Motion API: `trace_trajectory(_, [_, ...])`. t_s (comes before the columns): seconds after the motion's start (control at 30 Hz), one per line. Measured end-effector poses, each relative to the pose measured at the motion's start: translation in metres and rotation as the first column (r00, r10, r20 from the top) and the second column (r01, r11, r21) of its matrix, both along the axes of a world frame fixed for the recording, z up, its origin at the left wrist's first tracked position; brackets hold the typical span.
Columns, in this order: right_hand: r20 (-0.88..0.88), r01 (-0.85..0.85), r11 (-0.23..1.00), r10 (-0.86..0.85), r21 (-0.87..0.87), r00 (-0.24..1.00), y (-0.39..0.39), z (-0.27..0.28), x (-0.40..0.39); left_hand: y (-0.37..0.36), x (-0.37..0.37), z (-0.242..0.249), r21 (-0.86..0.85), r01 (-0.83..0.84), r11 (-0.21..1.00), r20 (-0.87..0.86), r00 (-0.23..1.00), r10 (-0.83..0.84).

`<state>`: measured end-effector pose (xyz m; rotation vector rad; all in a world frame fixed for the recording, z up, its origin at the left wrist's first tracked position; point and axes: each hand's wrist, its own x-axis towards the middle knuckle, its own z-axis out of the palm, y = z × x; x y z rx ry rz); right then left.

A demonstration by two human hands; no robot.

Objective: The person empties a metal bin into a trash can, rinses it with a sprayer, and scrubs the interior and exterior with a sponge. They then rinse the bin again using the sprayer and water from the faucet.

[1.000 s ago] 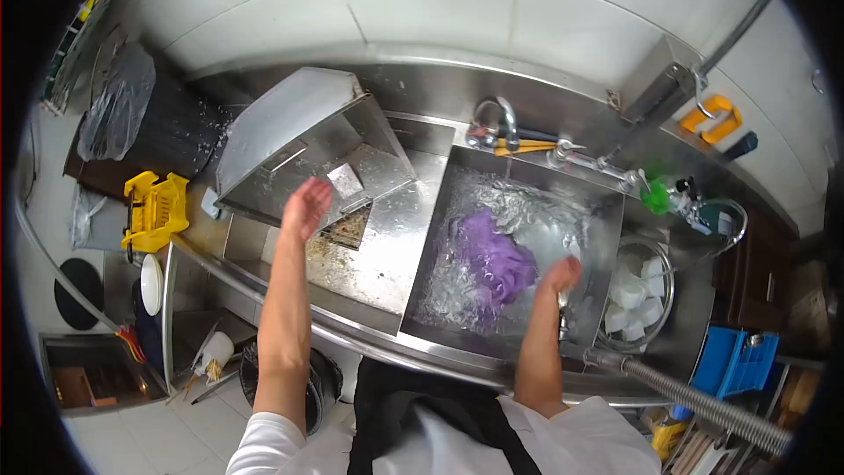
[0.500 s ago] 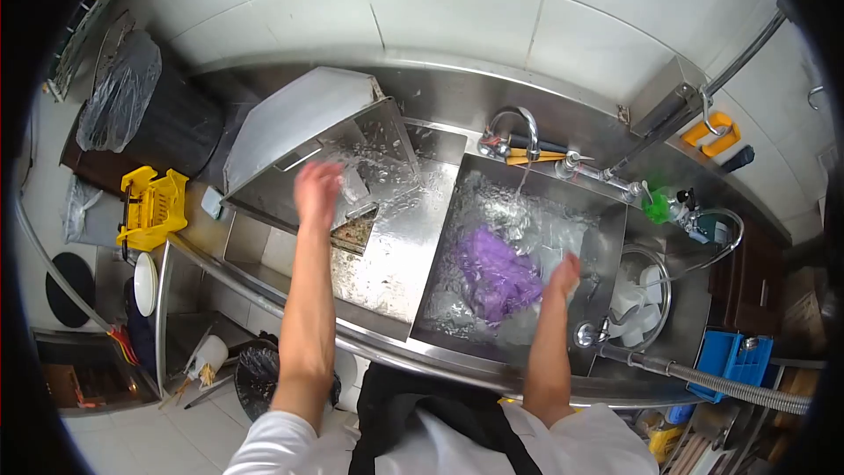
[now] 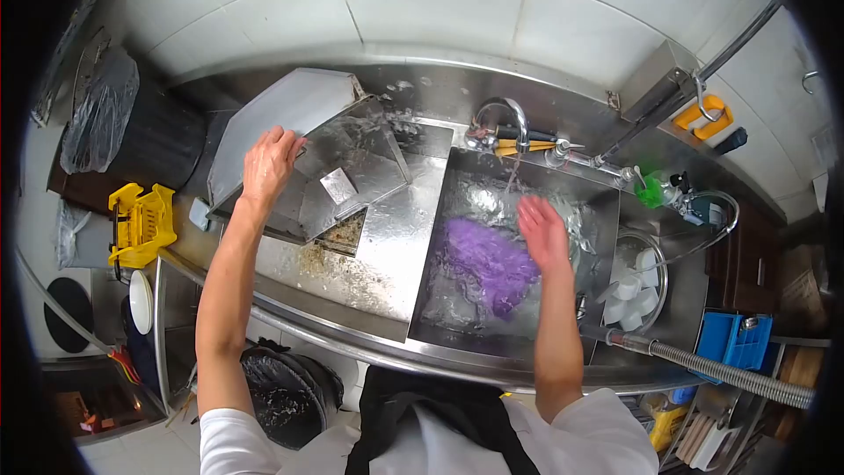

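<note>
My left hand [image 3: 269,164] is closed on the upper edge of a large metal box-shaped hood [image 3: 286,123], which rests tilted on the steel drainboard [image 3: 387,237]. A small pale block [image 3: 338,186] lies inside its wet hollow. Over the water-filled sink [image 3: 424,295], my right hand [image 3: 543,227] is raised with its fingers stretched out, holding nothing. Just left of it, a purple cloth [image 3: 488,264] floats in the water. The faucet [image 3: 519,119] runs into the sink behind it.
On the right, white cups [image 3: 631,299] sit in a round basin beside a flexible metal hose [image 3: 730,383]. A blue basket [image 3: 737,347] stands farther right. At the left are a yellow rack [image 3: 143,224] and a dark bin [image 3: 163,123]. Below the counter stands a black-lined bin [image 3: 286,396].
My left hand has moved left and up onto the hood's edge. My right hand has risen from the water's right side and opened. The pale block has shifted within the hood.
</note>
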<state>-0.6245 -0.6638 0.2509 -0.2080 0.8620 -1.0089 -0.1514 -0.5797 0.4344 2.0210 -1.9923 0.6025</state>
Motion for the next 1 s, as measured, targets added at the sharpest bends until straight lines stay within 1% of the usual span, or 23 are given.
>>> trace_trajectory(0.07, [-0.438, 0.194, 0.975, -0.129, 0.109, 0.89, -0.028, -0.122, -0.054, -0.003, -0.001, -0.001, -0.017, 0.016, 1.0, 0.014, 1.0, -0.016])
trace_trajectory(0.13, [-0.815, 0.378, 0.908, -0.352, -0.178, 0.46, -0.033, -0.197, -0.096, 0.001, -0.007, -0.004, -0.004, -0.006, 1.0, 0.015, 1.0, 0.006])
trace_trajectory(0.2, [-0.95, 0.498, 0.854, -0.265, -0.151, 0.166, -0.045, -0.23, -0.126, -0.012, -0.013, -0.003, -0.028, -0.011, 1.0, 0.029, 1.0, 0.012])
trace_trajectory(0.33, [-0.92, 0.493, 0.866, -0.123, 0.083, 0.372, -0.054, -0.242, -0.112, -0.023, -0.017, -0.007, 0.004, -0.178, 0.984, -0.075, 0.981, 0.178])
trace_trajectory(0.37, [-0.338, 0.149, 0.983, -0.103, 0.112, 0.936, -0.054, -0.236, -0.085, -0.026, -0.02, -0.009, 0.043, -0.26, 0.965, -0.112, 0.958, 0.263])
trace_trajectory(0.4, [0.422, -0.116, 0.983, 0.167, -0.142, 0.891, -0.06, -0.223, -0.048, -0.033, -0.024, -0.009, 0.04, -0.259, 0.965, -0.116, 0.958, 0.262])
trace_trajectory(0.43, [-0.089, -0.233, 0.972, 0.236, 0.042, 0.968, -0.044, -0.135, 0.03, -0.037, -0.029, -0.01, -0.067, -0.273, 0.96, -0.091, 0.96, 0.266])
trace_trajectory(0.47, [0.279, -0.176, 0.982, 0.186, -0.061, 0.942, -0.019, -0.05, 0.091, -0.038, -0.039, -0.016, -0.155, -0.273, 0.949, -0.067, 0.962, 0.266])
trace_trajectory(0.5, [0.415, -0.214, 0.973, 0.231, -0.087, 0.88, -0.014, -0.016, 0.134, -0.04, -0.055, -0.026, -0.138, -0.25, 0.958, -0.071, 0.968, 0.242])
trace_trajectory(0.53, [0.492, -0.186, 0.981, 0.192, -0.062, 0.849, -0.006, 0.049, 0.159, -0.044, -0.074, -0.037, -0.253, -0.091, 0.963, -0.054, 0.995, 0.08])
trace_trajectory(0.57, [0.572, -0.098, 0.994, 0.107, -0.046, 0.814, -0.004, 0.065, 0.171, -0.041, -0.084, -0.049, -0.359, 0.059, 0.931, -0.011, 0.998, -0.067])
trace_trajectory(0.6, [0.477, -0.089, 0.995, 0.102, -0.05, 0.873, 0.0, 0.061, 0.165, -0.029, -0.085, -0.078, -0.158, 0.005, 0.987, -0.142, 0.989, -0.028])
trace_trajectory(0.67, [0.176, -0.094, 0.989, 0.114, -0.113, 0.978, -0.006, 0.024, 0.126, -0.013, -0.064, -0.148, -0.141, -0.22, 0.965, -0.529, 0.841, 0.115])
trace_trajectory(0.7, [-0.19, -0.138, 0.974, 0.103, -0.18, 0.976, -0.017, -0.027, 0.092, 0.0, -0.03, -0.203, -0.027, -0.406, 0.914, -0.739, 0.623, 0.255])
trace_trajectory(0.73, [-0.435, -0.081, 0.991, 0.027, -0.106, 0.9, -0.027, -0.072, 0.05, 0.013, -0.001, -0.246, 0.137, -0.541, 0.83, -0.87, 0.335, 0.362])
trace_trajectory(0.77, [-0.536, 0.089, 0.976, -0.184, -0.198, 0.824, -0.038, -0.167, -0.005, 0.03, 0.007, -0.263, 0.338, -0.541, 0.77, -0.92, -0.017, 0.392])
trace_trajectory(0.8, [-0.851, 0.029, 0.919, -0.375, -0.393, 0.369, -0.055, -0.271, -0.048, 0.042, 0.01, -0.269, 0.524, -0.473, 0.708, -0.848, -0.371, 0.379])
trace_trajectory(0.83, [-0.776, 0.198, 0.825, -0.566, -0.53, 0.28, -0.049, -0.263, -0.087, 0.049, 0.004, -0.263, 0.526, -0.482, 0.7, -0.847, -0.374, 0.378])
trace_trajectory(0.87, [-0.96, 0.291, 0.93, -0.261, -0.222, 0.1, -0.05, -0.24, -0.104, 0.053, -0.012, -0.25, 0.566, -0.431, 0.703, -0.811, -0.444, 0.381])
trace_trajectory(0.9, [-0.994, 0.427, 0.901, 0.104, 0.076, -0.042, -0.056, -0.222, -0.11, 0.054, -0.027, -0.239, 0.595, -0.379, 0.709, -0.774, -0.509, 0.377])
trace_trajectory(0.93, [-0.901, 0.372, 0.909, 0.01, 0.189, 0.434, -0.055, -0.216, -0.099, 0.052, -0.036, -0.234, 0.593, -0.39, 0.704, -0.775, -0.512, 0.369])
trace_trajectory(0.97, [-0.645, 0.204, 0.969, -0.066, 0.14, 0.761, -0.057, -0.216, -0.075, 0.039, -0.042, -0.227, 0.564, -0.368, 0.739, -0.776, -0.541, 0.323])
trace_trajectory(1.0, [-0.268, 0.041, 0.993, -0.009, 0.114, 0.963, -0.059, -0.215, -0.051, 0.02, -0.042, -0.221, 0.529, -0.342, 0.777, -0.775, -0.567, 0.279])
